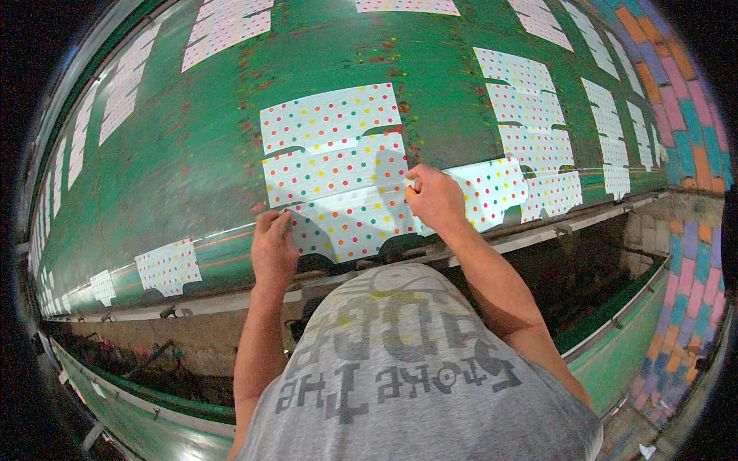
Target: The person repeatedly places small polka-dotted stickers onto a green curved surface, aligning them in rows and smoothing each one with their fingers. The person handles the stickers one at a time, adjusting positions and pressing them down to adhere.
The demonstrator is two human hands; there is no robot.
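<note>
My left hand [275, 248] pinches the upper left corner of a white fabric piece with coloured dots [351, 225], which lies at the near edge of a long green table [219, 167]. With bent fingers my right hand [435, 196] holds the same piece near its upper right corner. Two more dotted pieces lie in a column just beyond it, the nearer one [334, 173] meeting its top edge. Under and beside my right wrist, further dotted fabric [490, 190] extends to the right; whether it is one layer or a stack, I cannot tell.
Columns of similar dotted pieces [530, 109] lie to the right and farther across. Smaller ones [169, 267] sit along the near edge at left. A metal rail [530, 239] runs below this edge, with a dark gap and another green surface [622, 340] behind me. Coloured bricks [686, 276] are at right.
</note>
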